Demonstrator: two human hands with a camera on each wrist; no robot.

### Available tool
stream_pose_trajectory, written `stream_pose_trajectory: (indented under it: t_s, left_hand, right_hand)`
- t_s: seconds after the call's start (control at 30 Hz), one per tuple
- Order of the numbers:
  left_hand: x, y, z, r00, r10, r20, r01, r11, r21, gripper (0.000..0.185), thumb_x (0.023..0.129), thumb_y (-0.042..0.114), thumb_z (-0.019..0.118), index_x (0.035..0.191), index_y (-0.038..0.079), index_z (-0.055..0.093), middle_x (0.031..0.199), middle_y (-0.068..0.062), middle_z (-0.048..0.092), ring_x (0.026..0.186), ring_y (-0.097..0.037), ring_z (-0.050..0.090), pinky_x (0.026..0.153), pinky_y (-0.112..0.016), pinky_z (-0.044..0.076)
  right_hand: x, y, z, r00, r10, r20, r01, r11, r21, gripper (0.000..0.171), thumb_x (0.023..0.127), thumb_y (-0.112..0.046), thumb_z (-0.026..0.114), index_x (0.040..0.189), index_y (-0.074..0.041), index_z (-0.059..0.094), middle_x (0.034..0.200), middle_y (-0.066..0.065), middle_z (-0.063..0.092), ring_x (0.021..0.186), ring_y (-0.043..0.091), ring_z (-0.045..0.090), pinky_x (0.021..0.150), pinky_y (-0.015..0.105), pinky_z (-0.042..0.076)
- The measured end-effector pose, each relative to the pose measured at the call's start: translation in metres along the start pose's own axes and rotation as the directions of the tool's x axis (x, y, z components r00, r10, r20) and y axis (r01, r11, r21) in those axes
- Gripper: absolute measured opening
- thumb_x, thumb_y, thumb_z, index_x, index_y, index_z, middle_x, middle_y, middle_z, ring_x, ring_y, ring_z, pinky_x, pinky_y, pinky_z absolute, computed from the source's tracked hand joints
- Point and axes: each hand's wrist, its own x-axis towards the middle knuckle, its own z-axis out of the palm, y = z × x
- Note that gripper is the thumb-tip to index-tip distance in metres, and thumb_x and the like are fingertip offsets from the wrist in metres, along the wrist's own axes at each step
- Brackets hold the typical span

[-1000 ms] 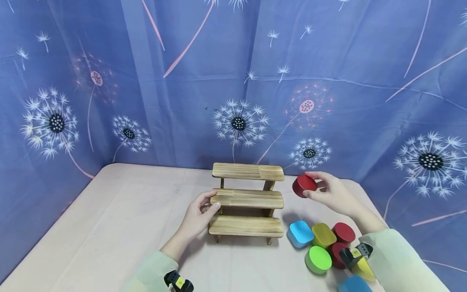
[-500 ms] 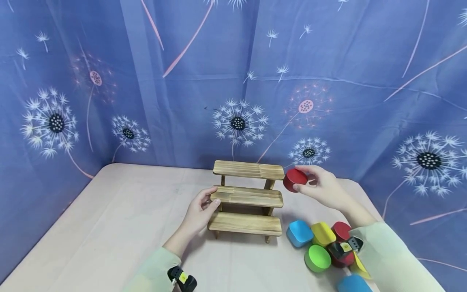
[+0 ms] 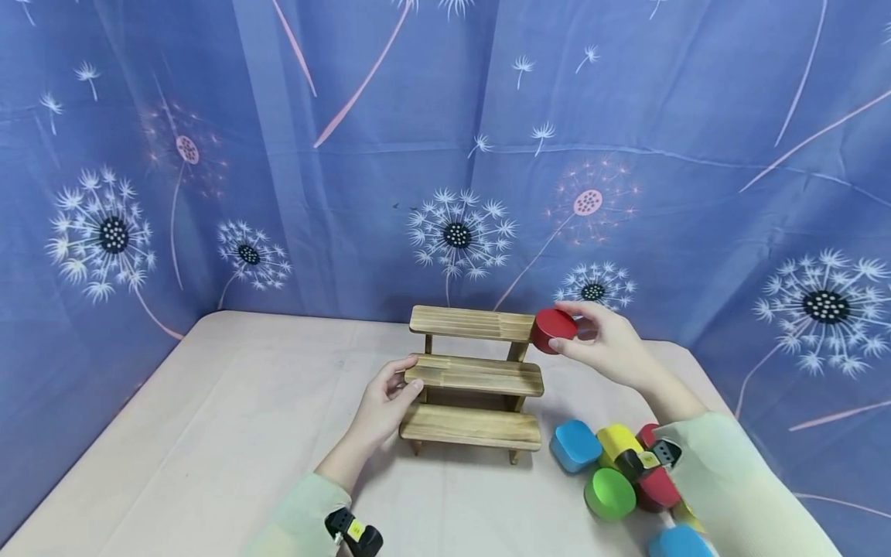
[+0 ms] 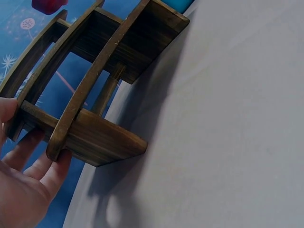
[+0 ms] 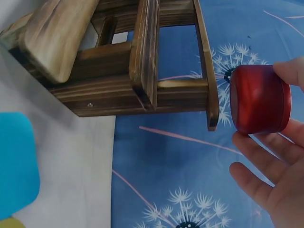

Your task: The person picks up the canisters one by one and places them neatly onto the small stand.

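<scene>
A three-tier wooden display stand (image 3: pixel 473 376) stands upright on the table. My left hand (image 3: pixel 379 402) holds the left end of its middle tier, the thumb at the front edge; in the left wrist view, the fingers (image 4: pixel 56 175) reach behind the wood. In my right hand (image 3: pixel 612 348) a small red round tin (image 3: pixel 554 331) is pinched between thumb and fingers. The tin overlaps the right end of the top tier in the head view. From the right wrist, a narrow gap shows between the tin (image 5: pixel 260 99) and that tier (image 5: pixel 209 71).
Right of the stand lie a blue squarish tin (image 3: pixel 576 446), a green round tin (image 3: pixel 610 493), a yellow tin (image 3: pixel 618 442), a red tin (image 3: pixel 657 489) and another blue one (image 3: pixel 678 541). The right sleeve partly covers this group. A blue dandelion-print curtain (image 3: pixel 334 193) hangs behind the table.
My right hand has carried the red tin leftward and slightly up, from beside the stand to the top tier's right end. The left hand keeps its hold; the stand has shifted very little.
</scene>
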Motion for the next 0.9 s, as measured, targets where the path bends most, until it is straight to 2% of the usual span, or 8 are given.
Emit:
stream_pose_trajectory:
  t_s: [0.17, 0.37, 0.6, 0.9]
  left_hand:
    - [0.0, 0.001, 0.001, 1.0, -0.013, -0.007, 0.013, 1.0, -0.008, 0.04, 0.09, 0.007, 0.061, 0.129, 0.009, 0.055, 0.128, -0.015, 0.06, 0.099, -0.013, 0.059, 0.086, -0.018, 0.046]
    - [0.0, 0.003, 0.002, 0.999, -0.025, -0.021, 0.025, 1.0, -0.016, 0.039, 0.09, 0.007, 0.06, 0.129, 0.008, 0.055, 0.133, -0.012, 0.056, 0.11, -0.019, 0.057, 0.092, -0.021, 0.044]
    - [0.0, 0.002, 0.002, 0.999, -0.035, -0.033, 0.034, 0.999, -0.014, 0.039, 0.09, 0.007, 0.06, 0.128, 0.009, 0.055, 0.135, -0.011, 0.054, 0.109, -0.018, 0.057, 0.092, -0.021, 0.044]
    - [0.001, 0.002, 0.003, 1.0, -0.001, -0.025, 0.001, 1.0, -0.012, 0.039, 0.09, 0.008, 0.059, 0.128, 0.005, 0.055, 0.133, -0.015, 0.055, 0.109, -0.015, 0.057, 0.091, -0.02, 0.045]
  right_hand:
    - [0.004, -0.004, 0.005, 1.0, -0.006, 0.004, 0.006, 1.0, 0.005, 0.057, 0.083, -0.024, 0.072, 0.133, -0.006, 0.052, 0.118, 0.014, 0.06, 0.096, 0.027, 0.065, 0.076, 0.019, 0.052]
    - [0.009, -0.005, 0.011, 1.0, -0.027, 0.001, 0.027, 1.0, 0.014, 0.056, 0.084, -0.023, 0.072, 0.133, -0.006, 0.052, 0.12, 0.015, 0.059, 0.097, 0.028, 0.064, 0.08, 0.03, 0.055]
    - [0.013, -0.01, 0.016, 0.999, -0.039, 0.012, 0.039, 0.999, 0.022, 0.056, 0.083, -0.024, 0.072, 0.133, -0.007, 0.052, 0.12, 0.014, 0.059, 0.099, 0.027, 0.064, 0.08, 0.024, 0.052]
    - [0.021, -0.017, 0.022, 0.996, -0.084, -0.004, 0.084, 0.996, 0.034, 0.056, 0.081, -0.021, 0.073, 0.131, -0.004, 0.054, 0.114, 0.013, 0.062, 0.096, 0.026, 0.063, 0.084, 0.047, 0.053]
